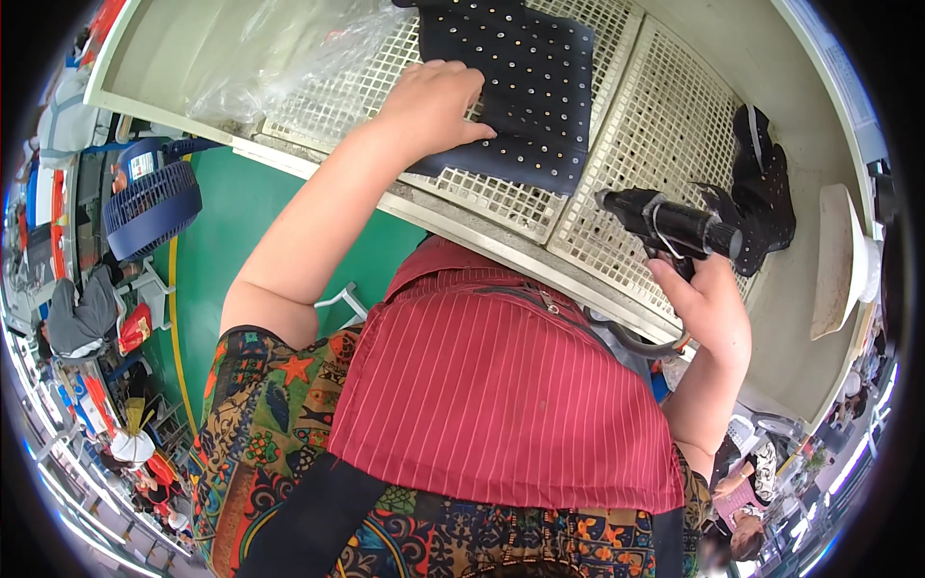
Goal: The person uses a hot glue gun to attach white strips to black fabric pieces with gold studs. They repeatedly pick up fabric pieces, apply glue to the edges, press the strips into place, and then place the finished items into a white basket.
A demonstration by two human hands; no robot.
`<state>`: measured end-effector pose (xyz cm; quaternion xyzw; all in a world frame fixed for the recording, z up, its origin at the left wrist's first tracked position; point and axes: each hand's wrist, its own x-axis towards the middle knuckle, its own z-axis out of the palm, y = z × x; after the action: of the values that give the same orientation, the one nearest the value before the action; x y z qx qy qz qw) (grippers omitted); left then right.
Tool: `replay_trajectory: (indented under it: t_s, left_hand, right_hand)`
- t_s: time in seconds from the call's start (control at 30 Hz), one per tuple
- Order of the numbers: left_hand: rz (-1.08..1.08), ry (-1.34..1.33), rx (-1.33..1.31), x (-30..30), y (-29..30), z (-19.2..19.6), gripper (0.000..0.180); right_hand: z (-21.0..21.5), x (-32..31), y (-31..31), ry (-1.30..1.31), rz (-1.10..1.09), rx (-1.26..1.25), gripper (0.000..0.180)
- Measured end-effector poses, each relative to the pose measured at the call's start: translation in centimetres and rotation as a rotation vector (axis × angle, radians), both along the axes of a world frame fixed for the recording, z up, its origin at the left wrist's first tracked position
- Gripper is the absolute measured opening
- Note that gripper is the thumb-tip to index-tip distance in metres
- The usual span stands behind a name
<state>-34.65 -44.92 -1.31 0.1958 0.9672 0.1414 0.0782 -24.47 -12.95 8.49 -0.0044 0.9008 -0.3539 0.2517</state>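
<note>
A dark navy or black piece of cloth [536, 94], dotted with shiny studs, lies over the pale grid of a large tray-like bench. My left hand [431, 108] rests at the cloth's left edge, its thumb apart from the bent fingers and touching the fabric. Part of that edge is hidden under the hand. My right hand [710, 301] is wrapped round the grip of a black gun-shaped tool [674, 223]. Its short nozzle points left, toward the cloth, from a little above the grid. What kind of gun it is does not show.
Crumpled clear plastic [289, 72] lies at the tray's left. A second dark studded piece [761, 193] is bunched against the right wall, near a cream-coloured block [836, 265]. The bench's front rim [462, 217] runs before me. A blue fan [152, 207] stands left; people are visible behind.
</note>
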Motion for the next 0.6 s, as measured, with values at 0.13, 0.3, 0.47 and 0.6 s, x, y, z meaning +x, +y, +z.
replay_trajectory:
  t_s: [0.13, 0.3, 0.47, 0.6]
  left_hand:
    - [-0.104, 0.413, 0.155, 0.3, 0.8, -1.5, 0.059]
    - [-0.244, 0.127, 0.043, -0.6, 1.8, -2.3, 0.035]
    - [-0.271, 0.040, 0.146, -2.3, 1.0, -0.6, 0.024]
    - [-0.256, 0.027, 0.092, -4.2, -1.3, 3.8, 0.024]
  right_hand:
    - [-0.4, 1.0, 2.6, -0.007, -0.138, -0.111, 0.020]
    - [-4.2, 3.8, 7.0, -0.112, -0.496, -0.255, 0.022]
    - [-6.9, 6.9, 8.9, -0.168, -0.632, -0.274, 0.022]
    - [-7.9, 8.2, 8.9, -0.152, -0.739, -0.371, 0.020]
